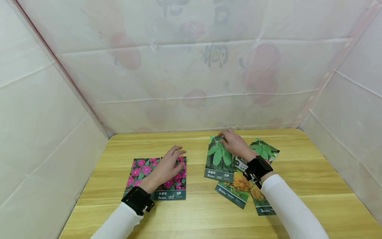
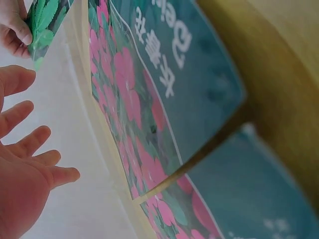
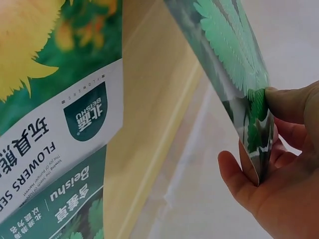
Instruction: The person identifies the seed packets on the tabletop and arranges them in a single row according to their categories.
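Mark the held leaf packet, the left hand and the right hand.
Held leaf packet [image 1: 220,158]: head view, on its printed leaves.
Left hand [image 1: 167,168]: head view, on its back.
Right hand [image 1: 236,143]: head view, on its back.

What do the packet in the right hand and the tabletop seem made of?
The green-leaf packet looks like thin, glossy coated paper or plastic film: it curves in the right hand and shows shiny highlights. The tabletop seems wood or wood-look laminate, smooth, judging by its yellow grain streaks.
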`<state>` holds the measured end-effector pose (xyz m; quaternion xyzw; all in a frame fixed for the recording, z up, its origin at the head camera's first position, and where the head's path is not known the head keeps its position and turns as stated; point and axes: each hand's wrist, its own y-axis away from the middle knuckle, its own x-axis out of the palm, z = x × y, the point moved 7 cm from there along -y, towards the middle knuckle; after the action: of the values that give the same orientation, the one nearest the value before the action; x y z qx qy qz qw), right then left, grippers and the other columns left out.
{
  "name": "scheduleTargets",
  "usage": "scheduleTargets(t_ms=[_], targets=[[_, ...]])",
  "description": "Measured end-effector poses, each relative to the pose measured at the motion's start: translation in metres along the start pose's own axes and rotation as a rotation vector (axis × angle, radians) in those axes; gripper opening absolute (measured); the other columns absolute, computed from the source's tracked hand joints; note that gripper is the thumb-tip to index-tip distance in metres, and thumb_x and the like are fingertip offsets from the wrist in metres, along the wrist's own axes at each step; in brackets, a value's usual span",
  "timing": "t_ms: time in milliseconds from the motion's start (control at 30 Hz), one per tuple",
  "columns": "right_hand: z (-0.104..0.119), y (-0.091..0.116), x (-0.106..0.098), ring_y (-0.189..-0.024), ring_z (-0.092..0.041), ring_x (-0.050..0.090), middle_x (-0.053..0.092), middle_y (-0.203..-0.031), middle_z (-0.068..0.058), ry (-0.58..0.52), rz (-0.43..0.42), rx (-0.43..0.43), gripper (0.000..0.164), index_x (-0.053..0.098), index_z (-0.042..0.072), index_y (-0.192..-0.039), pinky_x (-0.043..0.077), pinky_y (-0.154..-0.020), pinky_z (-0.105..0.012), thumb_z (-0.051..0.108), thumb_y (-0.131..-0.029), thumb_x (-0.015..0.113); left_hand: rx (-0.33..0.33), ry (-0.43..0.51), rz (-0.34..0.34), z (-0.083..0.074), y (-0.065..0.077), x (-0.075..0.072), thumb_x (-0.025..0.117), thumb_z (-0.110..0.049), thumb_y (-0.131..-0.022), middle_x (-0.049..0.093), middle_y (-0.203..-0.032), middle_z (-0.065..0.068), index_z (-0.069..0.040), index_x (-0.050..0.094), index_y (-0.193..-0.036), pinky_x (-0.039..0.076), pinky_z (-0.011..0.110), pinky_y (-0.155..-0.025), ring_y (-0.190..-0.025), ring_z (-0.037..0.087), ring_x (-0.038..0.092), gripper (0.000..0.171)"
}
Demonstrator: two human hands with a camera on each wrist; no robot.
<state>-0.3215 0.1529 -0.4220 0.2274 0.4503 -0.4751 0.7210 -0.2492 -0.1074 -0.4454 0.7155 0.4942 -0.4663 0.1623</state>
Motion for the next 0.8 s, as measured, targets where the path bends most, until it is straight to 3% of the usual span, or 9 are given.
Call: scheduleTargets(t_ms=[267, 467, 667, 800], targets=[[0.004, 0.0, -0.004, -0.112, -0.032, 0.055, 0.051, -0.134, -0.021, -0.03, 0.016, 0.035, 0.034, 0.053, 0.0, -0.142, 0.046, -0.089, -0.042, 0.012, -0.11, 0.053, 0.026, -0.013, -0.015, -0.001, -0.002, 0.0, 0.072, -0.01, -0.098, 0.047, -0.152, 0.02, -0.003, 0.058, -0.142, 0.053, 0.048, -0.1, -0.134, 0.036, 0.053, 0.047], [0.011, -0.001, -0.007, -0.124, -0.035, 0.054, 0.055, -0.137, -0.02, -0.061, 0.005, -0.012, 0.029, 0.059, 0.001, -0.137, 0.046, -0.102, -0.047, 0.011, -0.11, 0.052, 0.019, 0.02, -0.015, -0.007, -0.002, 0.0, 0.072, -0.011, -0.098, 0.045, -0.153, 0.018, -0.003, 0.053, -0.146, 0.054, 0.047, -0.1, -0.135, 0.036, 0.053, 0.052], [0.015, -0.001, -0.007, -0.117, -0.029, 0.058, 0.062, -0.129, -0.014, -0.119, -0.02, -0.039, 0.023, 0.066, 0.006, -0.128, 0.049, -0.097, -0.045, 0.01, -0.109, 0.053, -0.029, 0.148, 0.038, -0.016, -0.004, 0.005, 0.069, -0.017, -0.101, 0.042, -0.157, 0.018, -0.002, 0.042, -0.155, 0.047, 0.052, -0.108, -0.14, 0.037, 0.048, 0.062], [0.022, 0.001, -0.009, -0.114, -0.029, 0.059, 0.063, -0.128, -0.015, -0.148, -0.045, -0.04, 0.023, 0.067, 0.006, -0.128, 0.049, -0.094, -0.046, 0.01, -0.109, 0.054, -0.101, 0.345, 0.028, -0.02, -0.006, 0.01, 0.066, -0.019, -0.104, 0.046, -0.155, 0.019, -0.004, 0.04, -0.156, 0.045, 0.053, -0.11, -0.139, 0.037, 0.049, 0.061]])
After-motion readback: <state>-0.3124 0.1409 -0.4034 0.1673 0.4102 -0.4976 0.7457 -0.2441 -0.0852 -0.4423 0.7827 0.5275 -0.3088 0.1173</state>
